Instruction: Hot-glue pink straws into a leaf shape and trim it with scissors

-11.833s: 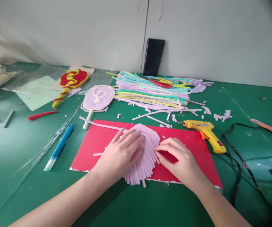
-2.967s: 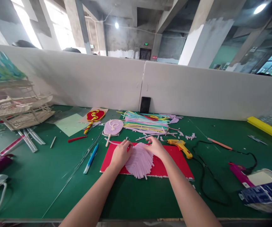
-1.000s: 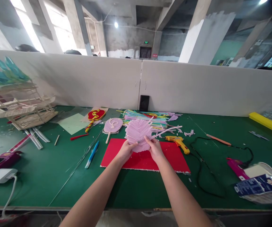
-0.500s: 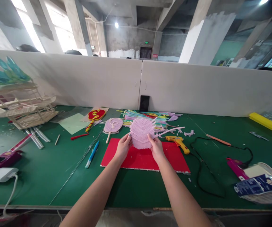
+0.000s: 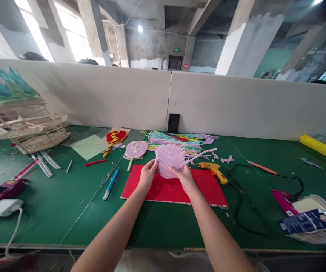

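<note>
Both hands gripping pink leaf [image 5: 169, 159], lifted above red sheet [image 5: 205, 187]: left hand [image 5: 147, 176] pinching edge at 9 o'clock, right hand [image 5: 184, 177] clasping bottom at 5 o'clock. Glue gun [image 5: 213, 170] at 3 o'clock of leaf, blue pen [image 5: 111, 184] at 8 o'clock. No readable writing or brand visible nearby.

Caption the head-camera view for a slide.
Both hands, left hand and right hand, hold a lilac leaf-shaped strip piece above a red sheet on a green table.
</note>
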`<state>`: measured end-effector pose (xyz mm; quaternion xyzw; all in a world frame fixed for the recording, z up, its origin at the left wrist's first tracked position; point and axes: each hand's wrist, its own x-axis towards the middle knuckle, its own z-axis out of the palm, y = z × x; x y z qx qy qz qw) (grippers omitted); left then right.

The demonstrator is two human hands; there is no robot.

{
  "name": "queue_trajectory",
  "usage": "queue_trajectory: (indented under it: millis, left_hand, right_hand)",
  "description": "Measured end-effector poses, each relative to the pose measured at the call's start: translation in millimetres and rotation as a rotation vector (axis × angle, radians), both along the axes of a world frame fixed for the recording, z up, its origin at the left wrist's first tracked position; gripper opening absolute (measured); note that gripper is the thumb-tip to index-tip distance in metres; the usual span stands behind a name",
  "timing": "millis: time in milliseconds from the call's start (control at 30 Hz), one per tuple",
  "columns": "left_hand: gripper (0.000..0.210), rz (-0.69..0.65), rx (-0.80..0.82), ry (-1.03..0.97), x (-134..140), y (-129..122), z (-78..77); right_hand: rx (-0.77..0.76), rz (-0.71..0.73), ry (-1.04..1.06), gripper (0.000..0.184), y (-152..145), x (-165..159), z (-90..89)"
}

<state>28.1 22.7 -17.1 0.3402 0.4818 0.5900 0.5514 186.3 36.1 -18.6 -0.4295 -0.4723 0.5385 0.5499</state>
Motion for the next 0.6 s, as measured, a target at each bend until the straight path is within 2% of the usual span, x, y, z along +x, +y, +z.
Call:
queue_trajectory:
  millis: [200,300,367,433,467,533,600]
  left_hand:
    - [0.034,-0.01,0.028,0.152,-6.0,-13.3,7.7]
    - [0.032,-0.063,0.043,0.258,-13.5,-27.8,6.9]
    - [0.032,-0.078,0.066,0.357,-20.9,-36.9,5.4]
    - [0.028,-0.062,0.107,0.487,-30.2,-43.2,5.4]
    - [0.024,-0.053,0.133,0.559,-35.1,-44.9,6.3]
    - [0.015,-0.059,0.194,0.698,-43.9,-45.0,9.7]
    - [0.011,-0.104,0.262,0.809,-49.9,-41.5,13.8]
  right_hand:
    - [-0.019,0.034,-0.109,0.061,-14.8,4.3,3.8]
    - [-0.037,0.063,-0.236,0.055,-31.3,18.5,4.2]
    - [-0.046,0.056,-0.369,0.044,-40.4,35.6,6.3]
    - [-0.042,0.02,-0.534,0.034,-45.3,56.6,11.7]
    - [-0.028,-0.024,-0.618,0.036,-46.0,66.8,15.5]
    - [0.044,-0.129,-0.757,0.04,-45.6,82.0,23.9]
    - [0.161,-0.188,-0.856,0.035,-45.8,84.9,30.8]
